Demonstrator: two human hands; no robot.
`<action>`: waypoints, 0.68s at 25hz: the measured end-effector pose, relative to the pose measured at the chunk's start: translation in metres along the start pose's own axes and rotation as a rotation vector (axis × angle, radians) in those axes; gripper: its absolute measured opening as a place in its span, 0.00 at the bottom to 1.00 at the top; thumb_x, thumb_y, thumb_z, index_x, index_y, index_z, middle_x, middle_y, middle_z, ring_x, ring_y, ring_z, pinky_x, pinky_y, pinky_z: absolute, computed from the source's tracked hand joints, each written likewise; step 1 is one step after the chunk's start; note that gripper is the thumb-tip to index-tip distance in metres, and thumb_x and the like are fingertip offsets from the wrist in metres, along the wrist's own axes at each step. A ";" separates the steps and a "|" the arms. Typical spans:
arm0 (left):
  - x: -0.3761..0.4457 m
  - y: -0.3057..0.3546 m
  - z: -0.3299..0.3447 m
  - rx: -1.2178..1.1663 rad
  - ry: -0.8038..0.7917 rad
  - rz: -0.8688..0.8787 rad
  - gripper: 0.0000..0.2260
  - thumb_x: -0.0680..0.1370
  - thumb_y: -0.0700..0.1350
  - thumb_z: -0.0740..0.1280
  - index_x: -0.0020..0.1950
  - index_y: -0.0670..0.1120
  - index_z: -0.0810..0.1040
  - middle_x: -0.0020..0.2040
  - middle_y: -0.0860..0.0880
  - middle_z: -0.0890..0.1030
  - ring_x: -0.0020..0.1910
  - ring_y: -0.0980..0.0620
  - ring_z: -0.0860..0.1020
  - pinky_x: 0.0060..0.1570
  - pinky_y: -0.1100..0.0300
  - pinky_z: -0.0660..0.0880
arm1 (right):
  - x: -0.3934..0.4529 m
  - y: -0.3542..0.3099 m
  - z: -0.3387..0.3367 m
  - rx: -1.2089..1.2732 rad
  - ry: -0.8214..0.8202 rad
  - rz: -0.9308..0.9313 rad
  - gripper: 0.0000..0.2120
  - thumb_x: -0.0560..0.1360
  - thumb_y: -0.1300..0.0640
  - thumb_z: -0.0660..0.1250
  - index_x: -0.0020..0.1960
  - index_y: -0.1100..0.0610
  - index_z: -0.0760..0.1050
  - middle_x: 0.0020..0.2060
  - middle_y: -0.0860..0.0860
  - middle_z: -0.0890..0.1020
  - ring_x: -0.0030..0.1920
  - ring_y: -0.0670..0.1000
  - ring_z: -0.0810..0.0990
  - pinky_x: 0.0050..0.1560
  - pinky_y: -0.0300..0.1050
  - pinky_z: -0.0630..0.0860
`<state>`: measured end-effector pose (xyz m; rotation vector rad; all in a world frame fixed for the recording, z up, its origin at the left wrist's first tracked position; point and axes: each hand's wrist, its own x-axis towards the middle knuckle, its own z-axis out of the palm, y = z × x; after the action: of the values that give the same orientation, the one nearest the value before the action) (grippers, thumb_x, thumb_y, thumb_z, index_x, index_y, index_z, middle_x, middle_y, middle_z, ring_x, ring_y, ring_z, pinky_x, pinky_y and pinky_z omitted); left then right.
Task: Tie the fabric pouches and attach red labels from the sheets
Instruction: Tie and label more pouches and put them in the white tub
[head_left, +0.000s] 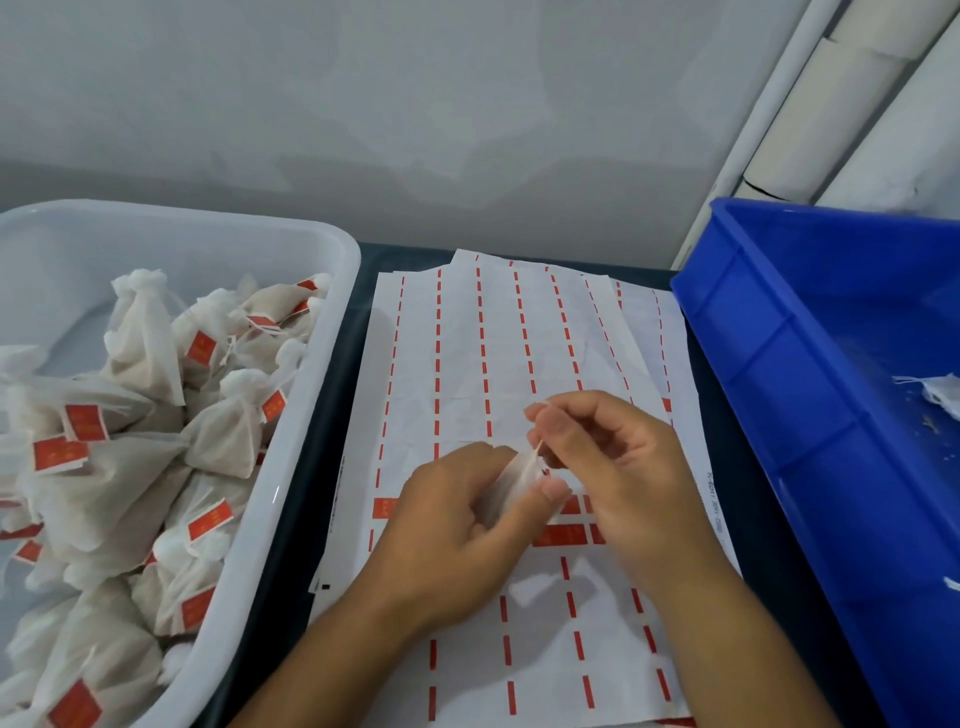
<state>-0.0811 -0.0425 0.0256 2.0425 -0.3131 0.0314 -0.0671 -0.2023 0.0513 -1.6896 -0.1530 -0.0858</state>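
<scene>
- Head view: left hand (457, 525) pinches a small white pouch (511, 480) between thumb and fingers.
- Right hand (618, 467), touching it, pinches the pouch's string.
- Label sheets (467, 364) lie beneath both hands.
- Finished pouches fill the white tub (291, 467) left of them.

A small packing workstation, where we worked by hand against a bare wall.

We sat at a dark table (727, 467) pushed up to a plain grey wall (415, 104), with white pipes (831, 104) running up the corner. A translucent white tub (291, 415) on our left held a heap of tied fabric pouches (130, 467) carrying red labels, a blue plastic crate (779, 338) stood on our right, and sheets (467, 353) of mostly peeled label backing lay spread between them: bulk, repetitive bagging work rather than a home or office.
</scene>
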 end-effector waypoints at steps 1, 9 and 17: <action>-0.001 -0.001 0.000 0.057 -0.017 0.007 0.22 0.74 0.75 0.58 0.41 0.58 0.76 0.39 0.59 0.78 0.40 0.57 0.76 0.36 0.69 0.70 | 0.000 0.000 0.000 0.009 0.032 -0.002 0.07 0.75 0.44 0.69 0.49 0.43 0.85 0.42 0.45 0.87 0.46 0.46 0.85 0.48 0.34 0.80; -0.004 -0.001 0.006 0.308 -0.043 0.025 0.28 0.69 0.82 0.47 0.48 0.64 0.71 0.43 0.65 0.74 0.43 0.61 0.76 0.41 0.70 0.71 | -0.001 -0.006 -0.010 0.079 0.221 -0.070 0.08 0.76 0.45 0.69 0.48 0.45 0.85 0.40 0.48 0.85 0.38 0.48 0.83 0.41 0.39 0.81; 0.000 0.009 -0.004 -0.164 0.119 -0.150 0.19 0.79 0.68 0.57 0.44 0.59 0.80 0.39 0.57 0.81 0.42 0.60 0.80 0.40 0.71 0.75 | -0.006 -0.016 -0.010 0.120 0.158 -0.157 0.08 0.79 0.48 0.66 0.50 0.43 0.84 0.43 0.49 0.87 0.44 0.53 0.88 0.43 0.39 0.83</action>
<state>-0.0827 -0.0435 0.0352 1.8876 -0.0843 0.0332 -0.0752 -0.2106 0.0678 -1.5423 -0.1680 -0.3208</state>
